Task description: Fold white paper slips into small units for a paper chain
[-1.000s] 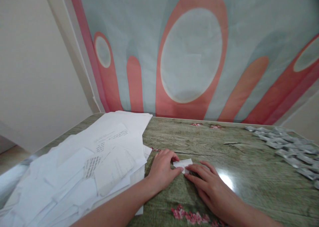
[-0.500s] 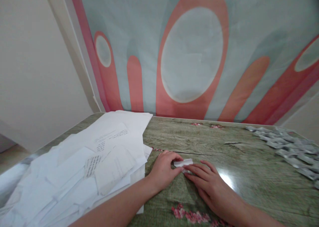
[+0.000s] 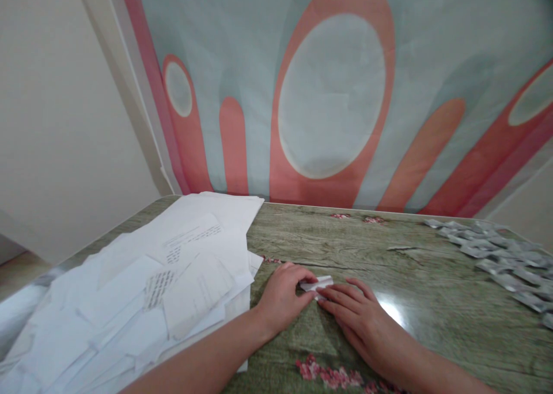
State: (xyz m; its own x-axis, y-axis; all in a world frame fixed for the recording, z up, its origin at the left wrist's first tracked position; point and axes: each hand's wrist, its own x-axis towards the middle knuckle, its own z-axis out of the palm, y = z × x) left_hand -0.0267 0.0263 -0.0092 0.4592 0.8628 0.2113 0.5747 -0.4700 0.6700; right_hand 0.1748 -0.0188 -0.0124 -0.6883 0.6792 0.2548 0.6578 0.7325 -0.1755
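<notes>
Illegible print (image 3: 160, 288) on white papers (image 3: 129, 303)

Lower centre, I hold white paper (image 3: 325, 281); my table (image 3: 319, 238) is greenish woodgrain with pink flowers (image 3: 309, 368); the backdrop (image 3: 254, 42) up top is grey-blue and coral.

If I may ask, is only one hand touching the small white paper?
No, the left hand and the right hand both touch the small white paper.

A heap of white papers (image 3: 125, 296), some printed, covers the left of a wood-patterned table (image 3: 345, 244), grey strips (image 3: 506, 281) lie at its right, and a red-and-grey patterned sheet (image 3: 332, 88) stands behind.
</notes>
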